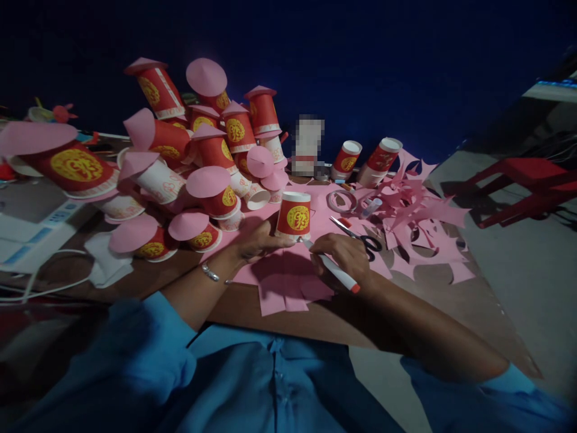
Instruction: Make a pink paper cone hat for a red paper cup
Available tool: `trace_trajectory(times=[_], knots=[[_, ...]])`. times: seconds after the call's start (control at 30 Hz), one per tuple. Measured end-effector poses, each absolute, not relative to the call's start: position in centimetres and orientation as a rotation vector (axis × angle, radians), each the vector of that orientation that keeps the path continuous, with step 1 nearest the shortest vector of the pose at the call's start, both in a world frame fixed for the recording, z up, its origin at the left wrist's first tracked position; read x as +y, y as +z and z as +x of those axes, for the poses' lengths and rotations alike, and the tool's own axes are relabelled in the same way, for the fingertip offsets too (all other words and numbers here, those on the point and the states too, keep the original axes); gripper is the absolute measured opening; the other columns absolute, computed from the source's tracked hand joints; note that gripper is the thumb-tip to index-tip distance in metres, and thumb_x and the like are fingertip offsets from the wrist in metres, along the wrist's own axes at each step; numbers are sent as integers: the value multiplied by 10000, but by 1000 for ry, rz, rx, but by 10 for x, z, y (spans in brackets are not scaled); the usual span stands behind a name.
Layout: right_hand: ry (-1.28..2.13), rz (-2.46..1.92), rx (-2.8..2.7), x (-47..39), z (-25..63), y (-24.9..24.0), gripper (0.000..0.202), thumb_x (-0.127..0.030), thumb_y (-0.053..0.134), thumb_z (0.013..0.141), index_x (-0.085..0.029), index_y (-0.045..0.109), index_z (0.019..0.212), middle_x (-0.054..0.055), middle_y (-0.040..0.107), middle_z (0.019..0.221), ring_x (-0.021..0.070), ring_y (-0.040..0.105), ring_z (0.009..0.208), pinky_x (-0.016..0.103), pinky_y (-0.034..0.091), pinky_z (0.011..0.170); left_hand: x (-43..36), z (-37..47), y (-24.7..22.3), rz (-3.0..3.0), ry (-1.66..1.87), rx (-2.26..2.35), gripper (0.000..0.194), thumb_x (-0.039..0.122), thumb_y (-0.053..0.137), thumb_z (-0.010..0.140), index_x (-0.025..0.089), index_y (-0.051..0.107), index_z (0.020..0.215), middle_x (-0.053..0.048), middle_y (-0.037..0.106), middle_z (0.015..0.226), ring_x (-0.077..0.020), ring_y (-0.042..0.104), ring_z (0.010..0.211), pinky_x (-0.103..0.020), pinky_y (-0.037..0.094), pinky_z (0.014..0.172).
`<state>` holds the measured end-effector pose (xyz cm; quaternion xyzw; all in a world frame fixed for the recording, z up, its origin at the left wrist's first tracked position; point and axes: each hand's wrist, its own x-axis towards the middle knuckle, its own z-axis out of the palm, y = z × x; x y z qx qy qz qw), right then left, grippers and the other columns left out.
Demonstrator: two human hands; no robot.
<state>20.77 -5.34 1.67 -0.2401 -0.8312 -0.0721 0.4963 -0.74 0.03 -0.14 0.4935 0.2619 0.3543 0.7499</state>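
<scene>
My left hand (260,242) is closed around the lower left side of a red paper cup (294,219) with a gold round emblem and a white end facing up. In my right hand (343,257) is a white marker (337,273) with a red end pointing toward me. The marker's tip is at the cup's lower edge; whether it touches cannot be made out. Beneath both hands lie pink paper sheets (285,291). Black-handled scissors (356,231) rest just beyond my right hand.
Several red cups with pink paper cones (214,147) are piled at the left. Two stacks of cups (346,159) stand at the back. Pink paper offcuts (415,216), a tape roll (341,202) and a small clear bottle (371,208) lie right. A red stool (527,180) stands beyond the table.
</scene>
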Motion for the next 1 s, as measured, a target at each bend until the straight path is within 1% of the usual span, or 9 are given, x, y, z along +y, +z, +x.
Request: trace_trajectory(times=[0.1, 0.23, 0.37, 0.47, 0.63, 0.8, 0.83, 0.9, 1.0], knots=[[-138, -580, -2031, -53, 209, 17, 160, -96, 611, 937, -233, 597, 1019, -1, 708, 737, 158, 710, 645, 267, 576, 593, 1, -7, -3, 1078, 777, 586, 647, 201, 926, 667, 155, 649, 1250, -36, 747, 876, -147, 636, 703, -300, 486, 729], [-88, -569, -2049, -53, 211, 17, 175, -90, 616, 928, -229, 599, 1034, 2, 712, 758, 158, 711, 657, 266, 573, 606, 1, -7, -5, 1091, 765, 592, 653, 211, 916, 674, 150, 652, 1269, -48, 750, 898, -167, 656, 753, -295, 468, 717], [-58, -547, -2080, -53, 212, 17, 175, -88, 610, 925, -225, 593, 1033, 7, 715, 768, 159, 713, 674, 268, 573, 620, 0, -8, -5, 1112, 759, 595, 708, 224, 916, 688, 141, 637, 1334, -48, 753, 895, -157, 639, 722, -304, 468, 726], [-70, -567, -2078, -54, 212, 18, 173, -84, 599, 926, -232, 588, 1015, -2, 702, 748, 152, 697, 645, 262, 554, 595, 0, -8, -4, 1125, 743, 596, 714, 237, 914, 696, 128, 636, 1345, -49, 750, 892, -142, 612, 685, -308, 455, 717], [-72, -573, -2093, -54, 212, 18, 171, -78, 596, 905, -229, 578, 984, -5, 688, 725, 142, 663, 605, 254, 524, 569, 1, -9, -2, 1136, 724, 614, 618, 257, 921, 687, 143, 652, 1231, -1, 699, 794, -81, 504, 565, -267, 404, 612], [-52, -600, -2099, -55, 213, 17, 157, -86, 589, 897, -225, 589, 970, -5, 688, 718, 146, 656, 586, 258, 511, 566, 0, -11, -2, 1122, 677, 676, 685, 270, 924, 685, 157, 627, 1292, 20, 668, 768, -60, 463, 513, -237, 341, 533], [-47, -595, -2094, -55, 213, 17, 152, -91, 588, 902, -223, 597, 976, -3, 691, 721, 149, 660, 588, 260, 512, 567, 0, -10, -2, 1109, 681, 685, 710, 266, 928, 677, 166, 622, 1310, 13, 683, 789, -60, 470, 513, -234, 345, 531], [-51, -572, -2067, -55, 214, 17, 138, -111, 596, 921, -221, 611, 1004, 3, 701, 735, 155, 674, 606, 264, 521, 573, 0, -9, -1, 1077, 736, 661, 722, 260, 936, 656, 174, 634, 1306, -9, 720, 830, -76, 525, 542, -243, 404, 566], [-101, -567, -2004, -55, 215, 17, 144, -161, 619, 960, -224, 620, 1089, 26, 731, 806, 169, 720, 687, 271, 554, 595, 0, -9, -1, 1018, 815, 601, 634, 267, 934, 653, 167, 687, 1228, -51, 767, 869, -159, 683, 721, -290, 522, 730]])
